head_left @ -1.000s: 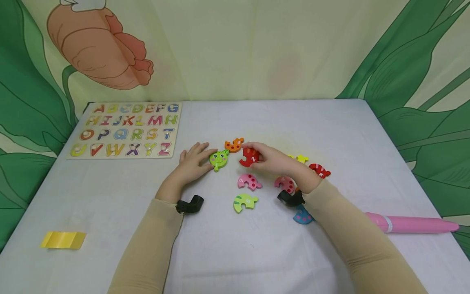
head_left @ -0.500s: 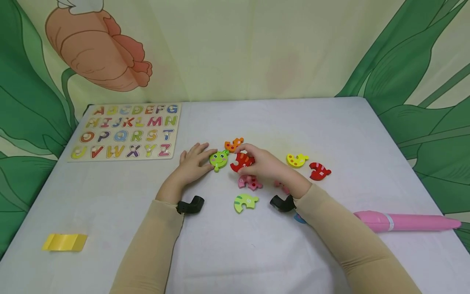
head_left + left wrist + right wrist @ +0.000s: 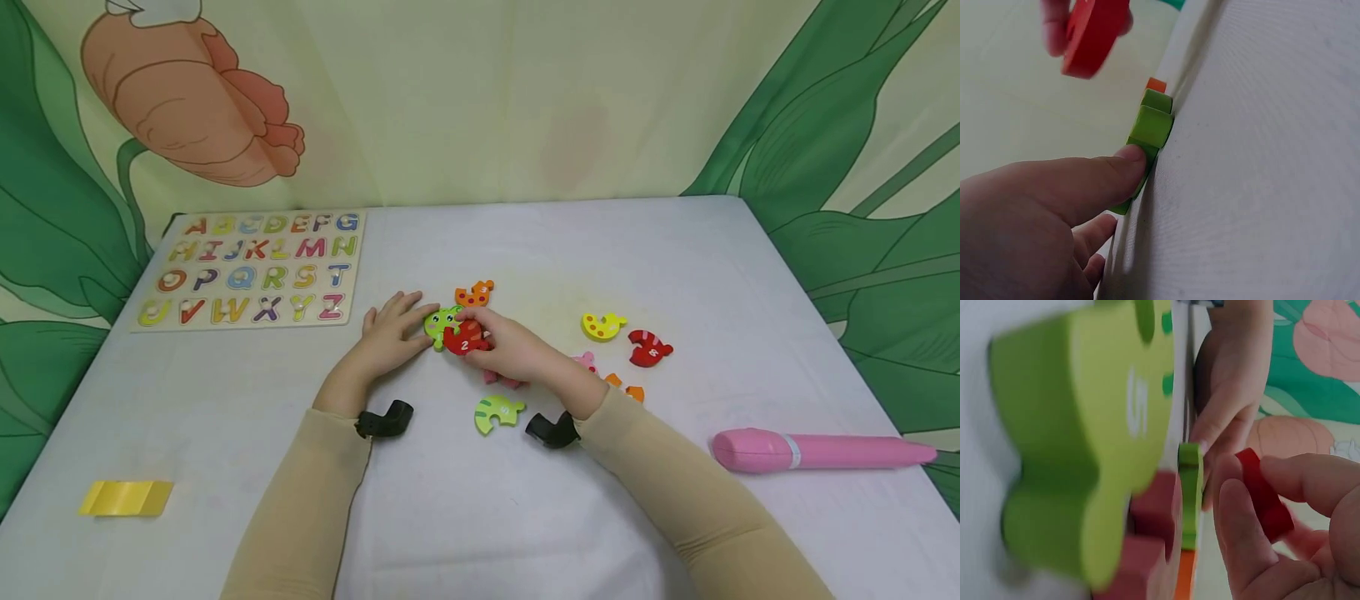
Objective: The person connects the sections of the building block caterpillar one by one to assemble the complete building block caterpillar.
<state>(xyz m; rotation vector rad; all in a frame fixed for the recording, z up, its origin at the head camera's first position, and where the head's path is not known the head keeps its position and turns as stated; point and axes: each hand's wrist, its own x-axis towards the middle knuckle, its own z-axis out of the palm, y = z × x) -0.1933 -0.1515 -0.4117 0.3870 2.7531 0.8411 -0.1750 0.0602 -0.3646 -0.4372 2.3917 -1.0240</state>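
My right hand (image 3: 513,348) pinches a red puzzle piece (image 3: 462,338) marked 2 between thumb and fingers. The piece is held above the table, over the right part of a green smiling-head puzzle piece (image 3: 441,323), as the left wrist view also shows with the red piece (image 3: 1092,37) raised. My left hand (image 3: 388,337) lies with spread fingers at the head piece's left edge, its thumb pressing the green side (image 3: 1147,131). An orange piece (image 3: 474,293) lies just behind. Under my right hand a pink piece (image 3: 506,380) is partly hidden; nearer is a light green piece (image 3: 497,413) marked 5.
To the right lie a yellow piece (image 3: 603,327), a red striped piece (image 3: 649,348) and an orange piece (image 3: 635,393) partly covered by the arm. An alphabet board (image 3: 247,271) sits back left. A pink inflatable stick (image 3: 832,452) and a yellow strip (image 3: 127,498) flank my arms.
My right hand has carried the red piece leftward, from beside the orange piece to over the green head's right edge. The left hand stays at the head piece.
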